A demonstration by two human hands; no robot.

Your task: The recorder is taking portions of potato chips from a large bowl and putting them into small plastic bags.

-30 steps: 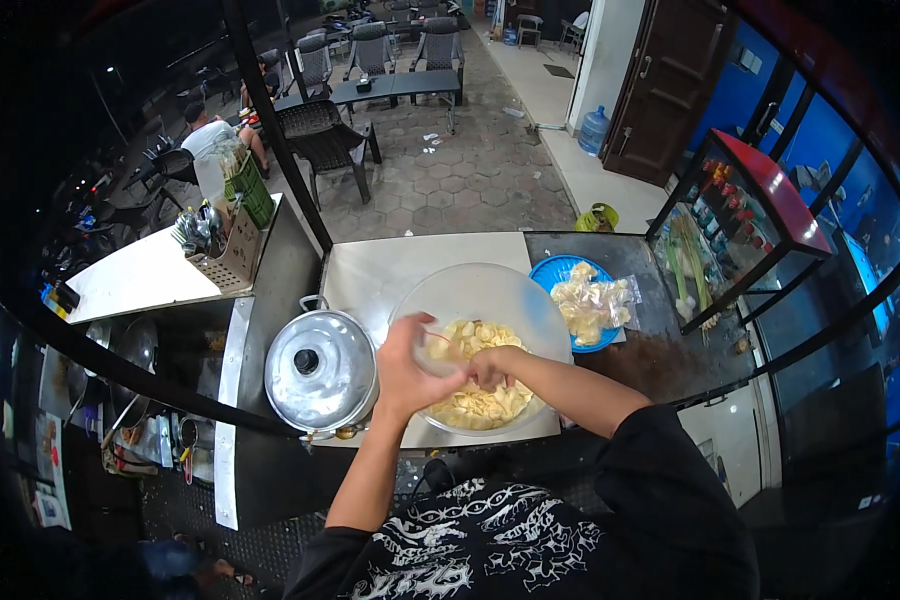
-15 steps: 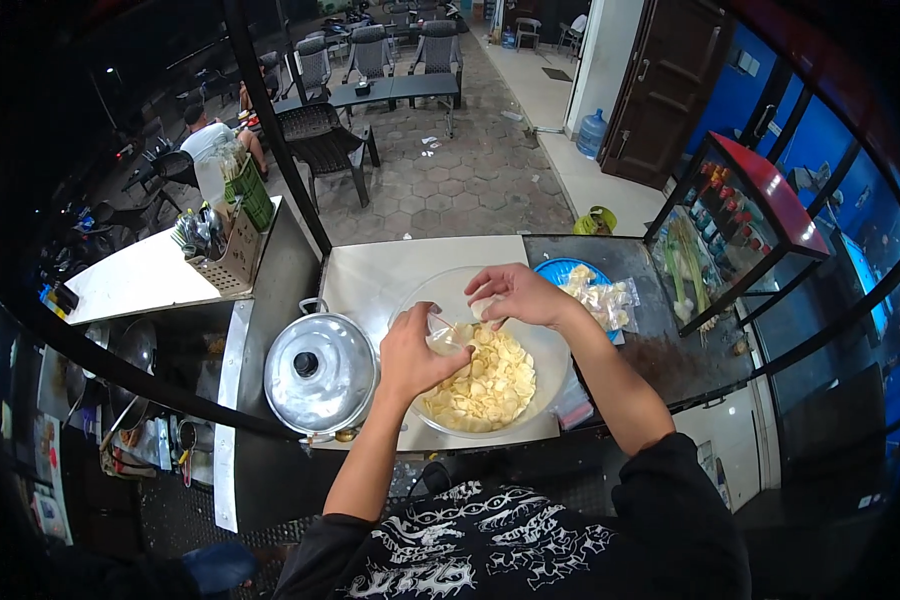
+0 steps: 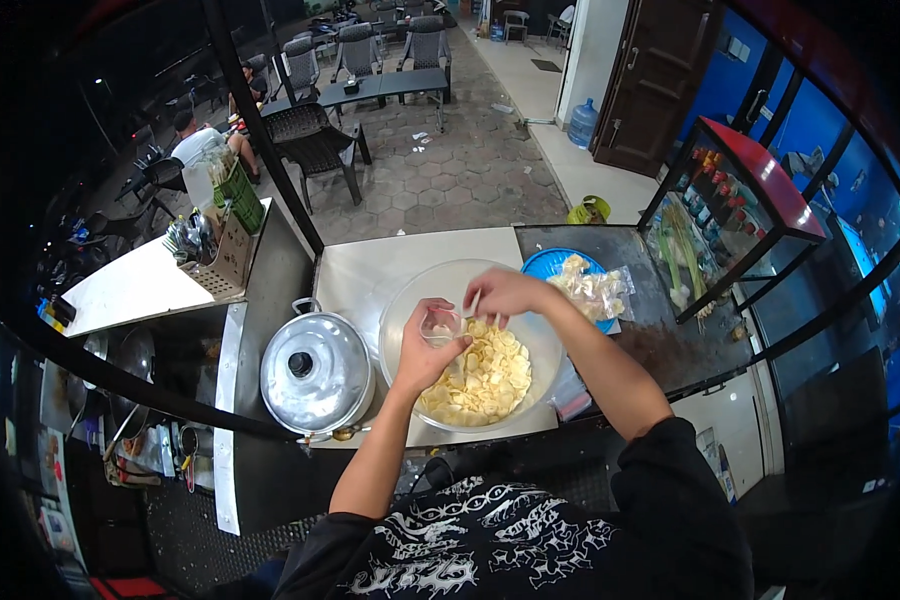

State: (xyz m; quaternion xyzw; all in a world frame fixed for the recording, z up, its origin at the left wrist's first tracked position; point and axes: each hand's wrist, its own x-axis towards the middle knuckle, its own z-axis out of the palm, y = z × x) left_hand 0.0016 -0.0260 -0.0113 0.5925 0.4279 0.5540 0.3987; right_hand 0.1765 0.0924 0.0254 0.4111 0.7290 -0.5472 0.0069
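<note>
A big translucent bowl (image 3: pixel 395 300) stands on the counter in front of me, with a heap of thin pale-yellow chips (image 3: pixel 480 385) in it. Above its left side, my left hand (image 3: pixel 420 352) grips a small clear plastic bag (image 3: pixel 440 322) between thumb and fingers, its mouth spread. Just right of the bag is my right hand (image 3: pixel 515 292), fingers bent downward and drawn together over the chips. Something pale may be at its fingertips, but it is too small and blurred to name.
A lidded aluminium pot (image 3: pixel 320 385) stands left of the bowl. Behind right, a blue plate (image 3: pixel 542 262) carries clear bags of chips (image 3: pixel 602 292). A glass case (image 3: pixel 730 200) with bottles and green stalks is at the right. Cutlery stands in a basket (image 3: pixel 220 275) on the left.
My right hand has shifted slightly right, away from the bag's mouth. The bag in my left hand now looks wider at its mouth. The whole view has shifted a little.
</note>
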